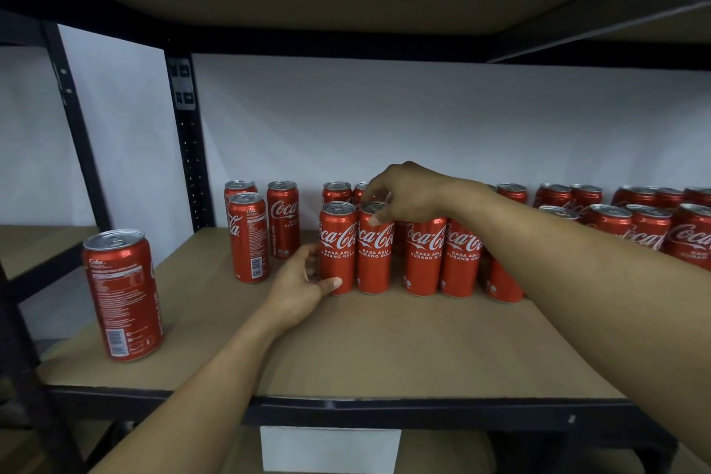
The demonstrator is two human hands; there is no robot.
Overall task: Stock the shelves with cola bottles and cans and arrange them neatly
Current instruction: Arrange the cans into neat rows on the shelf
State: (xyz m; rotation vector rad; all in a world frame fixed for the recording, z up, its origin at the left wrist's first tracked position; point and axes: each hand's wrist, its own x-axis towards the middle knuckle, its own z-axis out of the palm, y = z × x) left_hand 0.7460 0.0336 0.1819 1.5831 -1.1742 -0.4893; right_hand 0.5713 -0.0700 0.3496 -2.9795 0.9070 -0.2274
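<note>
A stray can (122, 294) stands alone near the shelf's (384, 354) left edge. My left hand (302, 285) curls its fingers (311, 260) round the base of the end can (337, 242) in the front row. My right hand (404, 192) pinches the neighbouring can (374, 258) at its rim. If full, they should be heavy, stiff and slick, so the body gives a surer hold.
</note>
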